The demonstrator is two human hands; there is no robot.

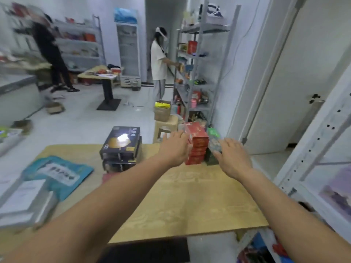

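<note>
View from my head, read left to right. A teal bag (58,173) lies flat at the left of the surface (190,205). Beside it stand two dark boxes (121,145), one on the other. My left hand (174,149) reaches forward, fingers straight and close together, laid against the left side of the stack of red boxes (197,147). This stack stands near the far right corner of the surface, close to its back edge, with a stack of green packs (213,143) touching its right side. My right hand (231,158) is spread wide, fingers relaxed, its tips on the green packs. Neither hand curls round anything.

Risk, as I judge it: the red boxes do not sit quite flush, so an uneven squeeze from the two sides could make the middle ones slip out. A forward push could send either stack over the back edge. The two stacks differ in height, so lifting them together may let the green packs drop.

Not resolved: my left fingertips are hidden behind the red boxes. Blur obscures the printing on the boxes. The foot of the green stack lies in shadow, and I cannot tell whether my hands press or merely touch.
</note>
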